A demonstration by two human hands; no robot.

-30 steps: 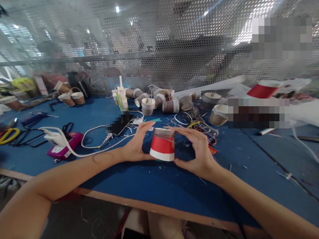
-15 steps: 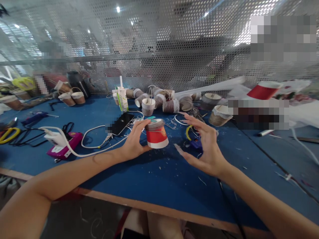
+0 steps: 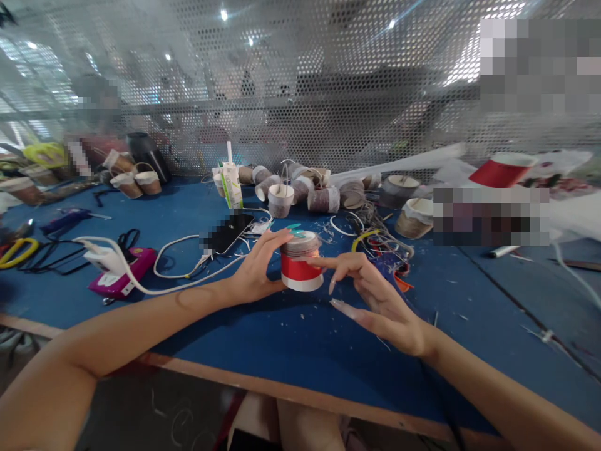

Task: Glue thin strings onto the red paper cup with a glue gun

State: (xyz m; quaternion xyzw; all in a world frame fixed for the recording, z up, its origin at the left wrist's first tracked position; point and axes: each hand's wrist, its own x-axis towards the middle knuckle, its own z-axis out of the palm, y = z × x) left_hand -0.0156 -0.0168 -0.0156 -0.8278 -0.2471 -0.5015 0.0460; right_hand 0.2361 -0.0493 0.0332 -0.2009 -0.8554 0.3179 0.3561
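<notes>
A red and white paper cup (image 3: 300, 270) is upside down in front of me, with grey cord wound round its upper part. My left hand (image 3: 257, 266) grips it from the left, fingers over the top and thumb low on its side. Coming from the right, my right hand (image 3: 370, 291) has its index finger stretched to the cup's corded side, touching or very close to it. Its thumb stays apart and nothing shows between its fingers. Behind that hand lie blue-handled scissors or a similar tool (image 3: 389, 269) and a heap of grey cord (image 3: 382, 235).
Several cord-wrapped cups (image 3: 323, 199) stand and lie along the perforated metal screen (image 3: 263, 81). A drink carton (image 3: 231, 188), a phone (image 3: 230, 233) and a purple power strip (image 3: 124, 274) with a white cable are on the left. Yellow-handled scissors (image 3: 21, 254) lie further left.
My right hand has moved left and its index finger now reaches the cup. The cup, still in my left hand, has shifted slightly right and down.
</notes>
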